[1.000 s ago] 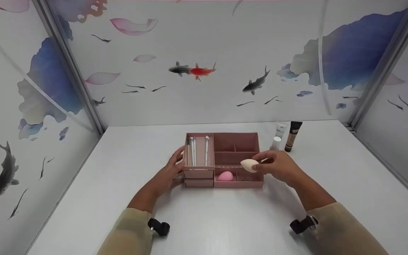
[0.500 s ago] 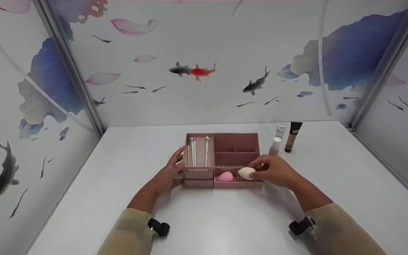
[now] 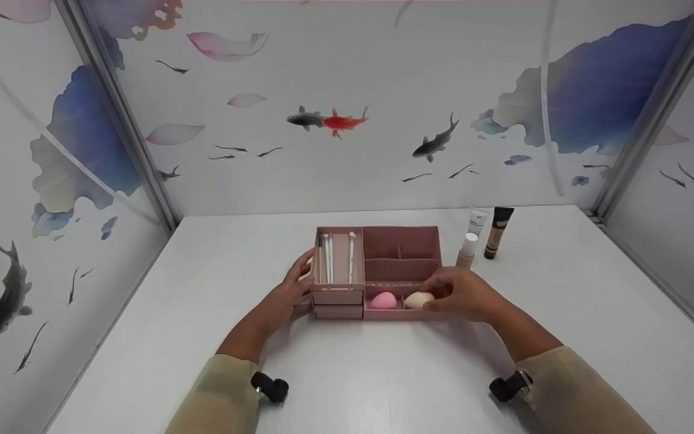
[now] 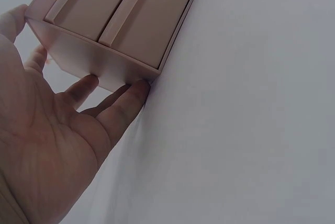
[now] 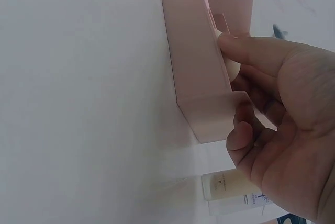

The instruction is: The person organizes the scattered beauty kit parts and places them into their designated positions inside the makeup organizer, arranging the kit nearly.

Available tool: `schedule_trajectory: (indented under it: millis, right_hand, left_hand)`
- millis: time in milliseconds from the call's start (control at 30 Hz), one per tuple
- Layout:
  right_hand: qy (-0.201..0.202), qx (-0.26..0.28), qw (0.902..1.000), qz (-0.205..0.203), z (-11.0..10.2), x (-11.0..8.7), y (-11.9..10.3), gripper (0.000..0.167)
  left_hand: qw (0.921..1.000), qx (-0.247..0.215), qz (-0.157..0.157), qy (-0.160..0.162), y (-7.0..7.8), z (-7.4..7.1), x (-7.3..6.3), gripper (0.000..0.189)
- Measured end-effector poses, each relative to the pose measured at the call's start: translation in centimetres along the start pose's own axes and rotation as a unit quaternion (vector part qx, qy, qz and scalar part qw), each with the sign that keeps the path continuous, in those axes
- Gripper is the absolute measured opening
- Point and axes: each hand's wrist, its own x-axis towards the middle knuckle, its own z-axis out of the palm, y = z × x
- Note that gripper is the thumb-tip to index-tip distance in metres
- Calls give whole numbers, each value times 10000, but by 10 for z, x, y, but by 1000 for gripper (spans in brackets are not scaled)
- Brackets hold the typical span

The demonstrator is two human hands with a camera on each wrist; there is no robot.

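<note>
A pink cosmetics organizer [image 3: 383,314] stands in the middle of the table, with two small drawers at its front left. My right hand [image 3: 466,295] pinches a cream makeup sponge [image 3: 417,300] inside the front right compartment. In the right wrist view the thumb and fingers meet around that sponge [image 5: 234,69], which is partly hidden behind the front wall. A pink makeup sponge [image 3: 384,300] sits in the compartment just left of it. My left hand [image 3: 290,289] rests its fingertips on the organizer's left side. The left wrist view shows those fingers spread along the side wall [image 4: 94,56].
Slim white sticks [image 3: 329,259] lie in the organizer's top left tray. Behind my right hand stand a small white-capped bottle [image 3: 468,248], a white tube [image 3: 477,220] and a black-capped tube [image 3: 497,234]. Printed panels [image 3: 353,175] enclose the white table [image 3: 347,374].
My right hand has lowered the cream sponge, shifting slightly left, from above the organizer into its front right compartment. My left hand has stayed at the organizer's side.
</note>
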Motion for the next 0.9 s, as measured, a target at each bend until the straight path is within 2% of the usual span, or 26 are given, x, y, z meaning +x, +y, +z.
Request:
schedule_trajectory:
  millis: [400,533,733,900]
  right_hand:
    - [234,-24,9994,235,-13,-2,1,15]
    - [440,72,9988,201,-26,-7,-2,19]
    - [867,459,9945,367,-47,-16,-8,33]
    - [1162,778,9892,443,-57,-20,-9,35]
  left_hand:
    - [10000,-7,-3,-9,-2,-1,2,57]
    - [10000,-24,-28,-55,-2,-1,3,58]
    - [9998,-84,25,-157,-1,-2,3,59]
    - [9999,-76,-19,-95,-1,-1,2,59]
